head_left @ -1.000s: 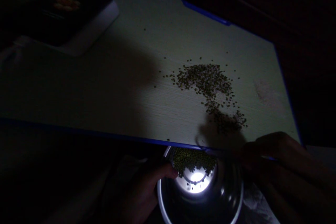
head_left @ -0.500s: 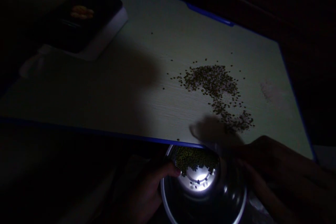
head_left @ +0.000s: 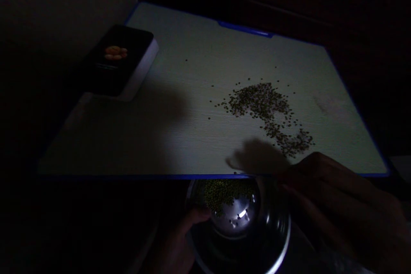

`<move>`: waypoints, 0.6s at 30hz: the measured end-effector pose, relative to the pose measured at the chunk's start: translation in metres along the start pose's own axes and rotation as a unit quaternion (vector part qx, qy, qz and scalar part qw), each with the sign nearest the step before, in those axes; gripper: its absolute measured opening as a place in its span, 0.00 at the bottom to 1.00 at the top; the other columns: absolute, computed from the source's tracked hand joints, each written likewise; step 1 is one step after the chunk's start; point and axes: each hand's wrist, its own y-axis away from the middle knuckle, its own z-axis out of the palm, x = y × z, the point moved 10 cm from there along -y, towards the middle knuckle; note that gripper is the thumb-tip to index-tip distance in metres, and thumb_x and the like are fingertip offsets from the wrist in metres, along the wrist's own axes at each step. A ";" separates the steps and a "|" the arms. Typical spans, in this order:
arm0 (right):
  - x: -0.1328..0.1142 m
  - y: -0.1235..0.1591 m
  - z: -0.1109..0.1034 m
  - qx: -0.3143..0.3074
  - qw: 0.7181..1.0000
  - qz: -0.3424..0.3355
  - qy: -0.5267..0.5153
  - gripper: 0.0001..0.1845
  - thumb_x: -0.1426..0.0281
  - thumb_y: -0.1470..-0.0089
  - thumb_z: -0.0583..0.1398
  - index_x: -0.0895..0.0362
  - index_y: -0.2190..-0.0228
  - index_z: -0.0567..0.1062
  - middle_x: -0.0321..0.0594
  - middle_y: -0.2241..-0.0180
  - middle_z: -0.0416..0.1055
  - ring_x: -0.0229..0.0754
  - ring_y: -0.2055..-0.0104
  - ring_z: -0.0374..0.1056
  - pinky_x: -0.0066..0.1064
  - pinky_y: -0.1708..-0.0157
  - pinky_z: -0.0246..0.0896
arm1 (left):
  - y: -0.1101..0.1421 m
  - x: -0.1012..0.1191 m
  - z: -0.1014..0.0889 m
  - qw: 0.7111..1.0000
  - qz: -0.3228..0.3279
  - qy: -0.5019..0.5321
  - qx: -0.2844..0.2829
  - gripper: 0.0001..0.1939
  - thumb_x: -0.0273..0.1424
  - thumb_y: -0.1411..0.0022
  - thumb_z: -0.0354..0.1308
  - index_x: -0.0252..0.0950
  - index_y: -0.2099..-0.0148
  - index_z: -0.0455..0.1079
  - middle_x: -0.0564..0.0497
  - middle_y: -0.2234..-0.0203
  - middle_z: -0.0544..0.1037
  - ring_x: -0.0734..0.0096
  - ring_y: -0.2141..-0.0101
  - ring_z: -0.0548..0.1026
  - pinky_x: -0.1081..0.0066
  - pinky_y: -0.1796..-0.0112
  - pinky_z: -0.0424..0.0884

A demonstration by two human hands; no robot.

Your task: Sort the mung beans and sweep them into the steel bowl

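beans on board: loose pile of small green beans (head_left: 268,111) right of centre on the pale board (head_left: 180,137), trailing toward the near edge.
bowl: metal bowl (head_left: 276,239) just below the board's near edge, tilted, rim tucked under the blue trim; a clump of beans in bowl (head_left: 224,190) sits at its far side.
left hand: left hand (head_left: 180,244) clasps the bowl's left rim, thumb curled over the lip (very dark, other fingers not visible).
right hand: right hand (head_left: 334,197) at the near right edge, fingers loosely curled, tips at the board edge near the pile's tail; cannot tell if it holds anything.
box: dark box (head_left: 123,62) with white sides, far left on the board.
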 end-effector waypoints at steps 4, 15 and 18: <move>0.000 0.010 0.002 0.046 0.998 0.041 0.003 0.14 0.77 0.34 0.59 0.60 0.49 0.76 0.41 0.67 0.77 0.39 0.69 0.73 0.29 0.73 0.70 | -0.004 -0.002 -0.013 0.999 -0.031 0.013 0.037 0.13 0.29 0.59 0.80 0.42 0.79 0.78 0.54 0.77 0.81 0.62 0.68 0.81 0.70 0.67 0.76; -0.007 0.005 0.017 0.031 0.998 0.024 -0.045 0.17 0.78 0.34 0.57 0.61 0.46 0.75 0.42 0.66 0.76 0.41 0.66 0.72 0.32 0.73 0.70 | -0.011 -0.014 -0.025 0.997 -0.074 -0.017 0.005 0.08 0.30 0.51 0.77 0.39 0.72 0.80 0.47 0.64 0.87 0.45 0.45 0.80 0.57 0.42 0.72; -0.006 0.016 0.013 0.088 0.996 0.023 0.024 0.16 0.79 0.35 0.57 0.60 0.47 0.75 0.44 0.61 0.80 0.43 0.60 0.77 0.30 0.67 0.77 | -0.012 -0.001 -0.031 0.998 -0.015 -0.055 -0.001 0.06 0.29 0.48 0.76 0.41 0.73 0.82 0.52 0.63 0.88 0.50 0.43 0.79 0.61 0.41 0.71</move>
